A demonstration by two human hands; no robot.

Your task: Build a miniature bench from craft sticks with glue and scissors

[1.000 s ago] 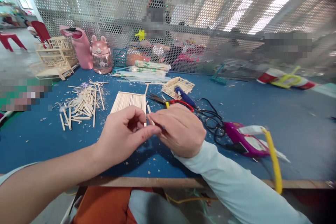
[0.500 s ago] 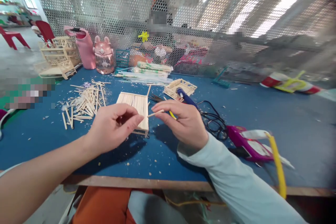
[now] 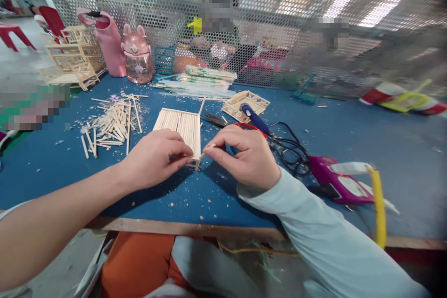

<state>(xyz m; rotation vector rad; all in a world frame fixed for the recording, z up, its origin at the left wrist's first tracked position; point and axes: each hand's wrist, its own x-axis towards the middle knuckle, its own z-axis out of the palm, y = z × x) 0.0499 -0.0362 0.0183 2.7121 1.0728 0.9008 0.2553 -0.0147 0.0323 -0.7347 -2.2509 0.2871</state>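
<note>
A small slatted panel of pale wooden sticks [image 3: 181,125] lies on the blue table, with one stick standing up at its far right corner. My left hand [image 3: 159,156] is closed on the panel's near edge, thumb and fingers pinching close to the near right corner. In my right hand [image 3: 244,156] a short wooden stick [image 3: 208,148] is pinched between thumb and fingertips. Its far tip is beside the panel's near right corner; I cannot tell whether they touch. Scissors [image 3: 214,120] lie just beyond my right hand, their handles partly hidden by it.
Loose sticks [image 3: 117,125] are heaped at the left. Behind stand a stick-built model [image 3: 75,53], a pink bottle [image 3: 111,49] and a clear pink bottle [image 3: 137,60]. Bagged sticks [image 3: 206,79], a stick frame [image 3: 232,107], a blue-handled tool [image 3: 256,121] and a purple device [image 3: 337,179] lie further right.
My right hand has brought the stick down and closer to the panel's near right corner. My left fingers have lowered onto the panel's near edge. The view has shifted slightly.
</note>
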